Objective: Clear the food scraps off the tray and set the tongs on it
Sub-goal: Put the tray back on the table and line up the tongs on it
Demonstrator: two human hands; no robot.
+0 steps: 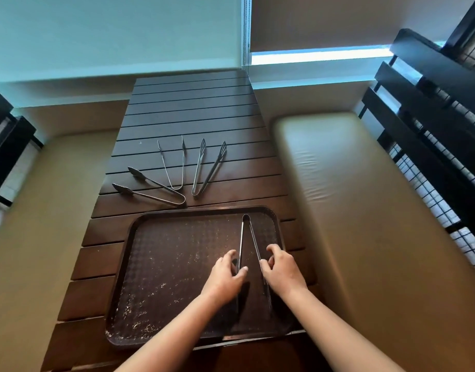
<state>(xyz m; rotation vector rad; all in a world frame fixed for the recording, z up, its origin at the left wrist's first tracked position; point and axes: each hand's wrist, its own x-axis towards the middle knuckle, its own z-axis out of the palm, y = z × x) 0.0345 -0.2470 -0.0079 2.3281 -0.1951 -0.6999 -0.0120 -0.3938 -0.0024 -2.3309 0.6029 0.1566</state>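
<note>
A dark brown tray [140,226] lies on the slatted wooden table near me, with pale crumbs [140,310] scattered over its left and middle. One pair of metal tongs [247,237] rests on the tray's right side, hinge pointing away from me, arms spread toward me. My left hand [227,275] pinches the left arm of these tongs. My right hand [282,269] grips the right arm. Three more pairs lie fanned on the table beyond the tray: left tongs [150,190], middle wire tongs [174,167] and slotted right tongs [208,169].
The dark slatted table [193,108] runs away from me to a wall with window blinds. Tan padded benches flank it, left bench [48,224] and right bench [351,210]. Black slatted partitions with wire grids [432,116] stand at the far right and far left.
</note>
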